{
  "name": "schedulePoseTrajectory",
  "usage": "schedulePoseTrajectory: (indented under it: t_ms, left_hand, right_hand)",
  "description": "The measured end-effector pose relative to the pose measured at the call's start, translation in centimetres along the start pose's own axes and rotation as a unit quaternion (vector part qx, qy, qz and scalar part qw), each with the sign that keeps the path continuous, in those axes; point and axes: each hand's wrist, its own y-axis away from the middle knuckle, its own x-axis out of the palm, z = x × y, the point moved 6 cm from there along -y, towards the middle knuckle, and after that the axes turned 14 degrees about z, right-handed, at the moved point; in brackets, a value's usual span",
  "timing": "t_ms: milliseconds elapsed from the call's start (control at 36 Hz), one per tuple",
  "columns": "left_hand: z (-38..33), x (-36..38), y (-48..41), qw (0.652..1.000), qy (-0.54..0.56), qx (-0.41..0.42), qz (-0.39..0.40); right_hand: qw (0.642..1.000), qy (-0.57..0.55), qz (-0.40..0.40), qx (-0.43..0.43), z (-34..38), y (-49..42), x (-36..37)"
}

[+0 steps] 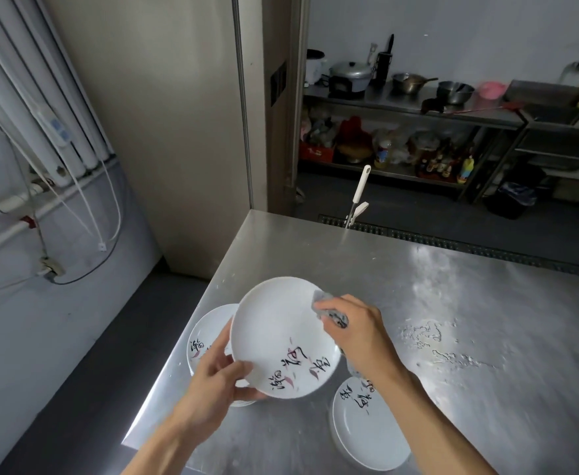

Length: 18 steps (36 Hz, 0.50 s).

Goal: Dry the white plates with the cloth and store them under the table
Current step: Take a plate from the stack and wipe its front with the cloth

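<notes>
My left hand (218,375) grips the near left rim of a white plate (278,327) with black and red lettering, held tilted above the steel table (452,303). My right hand (360,332) presses a grey cloth (329,308) against the plate's upper right rim. Under the held plate, at the table's left edge, lies another white plate (209,334), partly hidden. A third white plate (363,430), possibly a small stack, rests on the table near the front, below my right forearm.
Water drops (432,341) spot the table to the right. A white-handled tool (358,197) leans at the table's far edge. A tall metal cabinet (178,132) stands behind on the left. Shelves with pots (349,77) and bowls line the far wall.
</notes>
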Motion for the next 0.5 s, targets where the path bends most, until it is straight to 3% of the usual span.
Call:
schedulePoseTrajectory:
  t_ms: [222,500]
  left_hand:
    - [0.6,1.0,0.2,1.0,0.012,-0.01,-0.011]
    - [-2.2,-0.9,0.1,0.989,-0.104,-0.087,0.06]
  right_hand:
    - [0.997,-0.065,-0.035,0.018,-0.1,0.2,0.5]
    - [0.997,-0.05,0.057,0.023,-0.4,0.3,-0.4]
